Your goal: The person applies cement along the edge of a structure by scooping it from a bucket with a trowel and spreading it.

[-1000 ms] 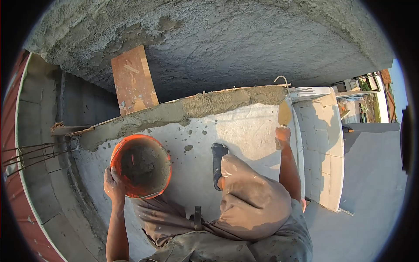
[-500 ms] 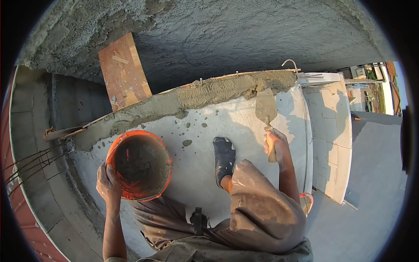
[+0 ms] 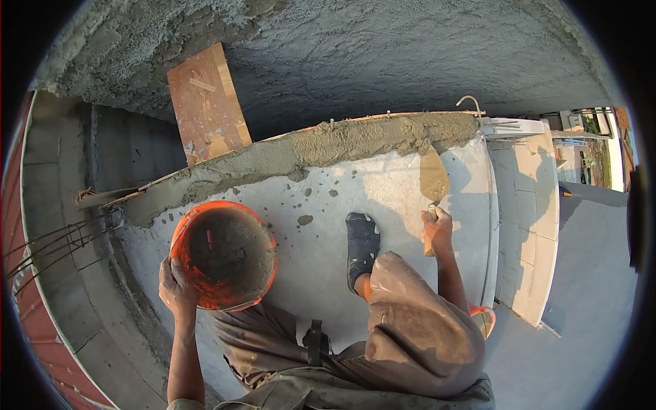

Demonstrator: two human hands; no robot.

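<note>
An orange bucket (image 3: 262, 232) with grey mortar inside is tilted toward me at the left, and my left hand (image 3: 179, 287) grips its rim. My right hand (image 3: 437, 231) is closed round the wooden handle of a trowel (image 3: 434, 176). The trowel's tip meets the lower edge of a band of wet mortar (image 3: 355, 140) that runs along the slab's far edge. Small mortar drops lie on the pale slab (image 3: 321, 232) between the bucket and the band.
A wooden board (image 3: 208, 102) leans beyond the slab edge. Rebar rods (image 3: 61, 246) stick out at the far left. A bent hook (image 3: 469, 102) rises near the band's right end. My socked foot (image 3: 362, 249) rests mid-slab. Part of another orange rim (image 3: 486, 320) shows right of my knee.
The trowel first moved left and down from the mortar's right end, its blade turning; now its tip is back at the mortar band. My left hand has stayed on the bucket.
</note>
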